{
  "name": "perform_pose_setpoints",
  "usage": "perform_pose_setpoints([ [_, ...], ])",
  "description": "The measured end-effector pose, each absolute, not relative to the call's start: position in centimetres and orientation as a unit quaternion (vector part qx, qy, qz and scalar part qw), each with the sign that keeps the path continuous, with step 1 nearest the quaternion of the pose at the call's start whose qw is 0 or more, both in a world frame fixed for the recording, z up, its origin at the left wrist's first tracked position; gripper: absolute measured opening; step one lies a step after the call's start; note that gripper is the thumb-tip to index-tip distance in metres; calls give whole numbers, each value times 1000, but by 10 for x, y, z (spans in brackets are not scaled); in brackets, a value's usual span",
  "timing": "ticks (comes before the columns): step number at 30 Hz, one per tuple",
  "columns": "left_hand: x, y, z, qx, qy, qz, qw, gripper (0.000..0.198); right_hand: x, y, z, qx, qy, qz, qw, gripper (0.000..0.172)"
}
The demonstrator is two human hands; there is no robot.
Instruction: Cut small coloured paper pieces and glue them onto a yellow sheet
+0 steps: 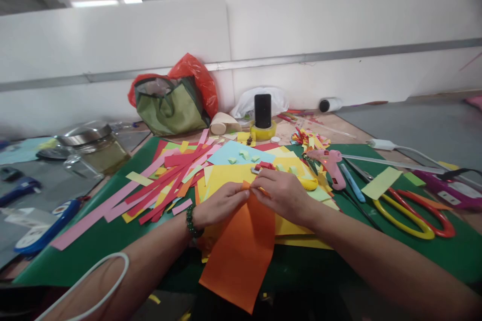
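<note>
A wide strip of orange paper (241, 253) hangs down toward me over the table's front edge. Its upper end is pinched between the fingers of my left hand (224, 204) and my right hand (284, 195), which meet there. The fingers of both hands partly hide that end, so its exact shape cannot be made out. Beneath my hands lie yellow sheets (222, 175) and a light blue sheet (233, 152), with small pale green folded pieces (244, 154) on top. A yellow-handled cutter (309, 183) rests just beyond my right hand.
Pink and red paper strips (165, 173) spread over the green mat (109, 200) at left. To the right lie a pink glue gun (331, 165), a blue pen (353, 183) and large scissors (410, 218). A phone (262, 110) stands on yellow tape (263, 132); a glass jar (98, 150) stands left.
</note>
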State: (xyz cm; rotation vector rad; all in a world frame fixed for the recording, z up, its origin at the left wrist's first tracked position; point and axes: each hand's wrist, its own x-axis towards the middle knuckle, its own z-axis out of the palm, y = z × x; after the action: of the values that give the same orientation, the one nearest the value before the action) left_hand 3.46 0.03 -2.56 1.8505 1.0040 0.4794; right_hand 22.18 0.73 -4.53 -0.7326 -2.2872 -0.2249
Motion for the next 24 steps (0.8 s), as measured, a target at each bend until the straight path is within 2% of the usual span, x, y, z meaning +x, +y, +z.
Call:
perform_pose_setpoints([
  [14,32,0,-26,740,417,201,488,28,224,12,-49,-297,-879,57,368,15],
  [18,31,1,-27,752,413,184,480,28,225,11,-48,-289,-884,17,366,19],
  [24,32,1,-26,739,419,190,493,29,220,9,-48,-286,-888,-134,333,32],
])
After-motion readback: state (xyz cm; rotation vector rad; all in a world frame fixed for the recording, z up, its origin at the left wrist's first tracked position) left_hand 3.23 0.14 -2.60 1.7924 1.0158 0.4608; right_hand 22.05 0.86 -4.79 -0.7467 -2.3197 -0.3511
